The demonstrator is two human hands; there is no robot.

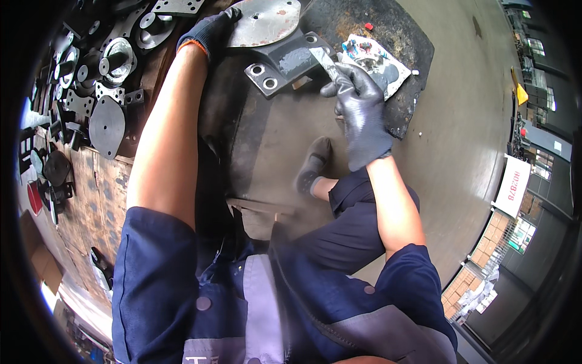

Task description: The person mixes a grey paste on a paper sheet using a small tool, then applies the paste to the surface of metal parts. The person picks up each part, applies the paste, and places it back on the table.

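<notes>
A dark metal bracket (295, 59) lies at the top of the view, with a round bare-metal plate (267, 23) at its far end and bushed holes in its near flange. Smeared grey paste shows on its flat face. My left hand (212, 31), in a dark knit glove with an orange cuff, grips the plate's left edge; its fingertips are partly hidden. In a black coated glove, my right hand (362, 103) pinches a flat scraper (323, 62) whose blade is at the bracket's right side. Beyond that hand, a white sheet (388, 56) carries a grey blob of paste.
The bracket and sheet rest on a dark, stained worktop (415, 45). A small red piece (368, 26) lies near the sheet. At left, several metal parts, including an oval plate (107, 126), crowd a wooden bench (100, 188). Boxes (490, 239) stand far right.
</notes>
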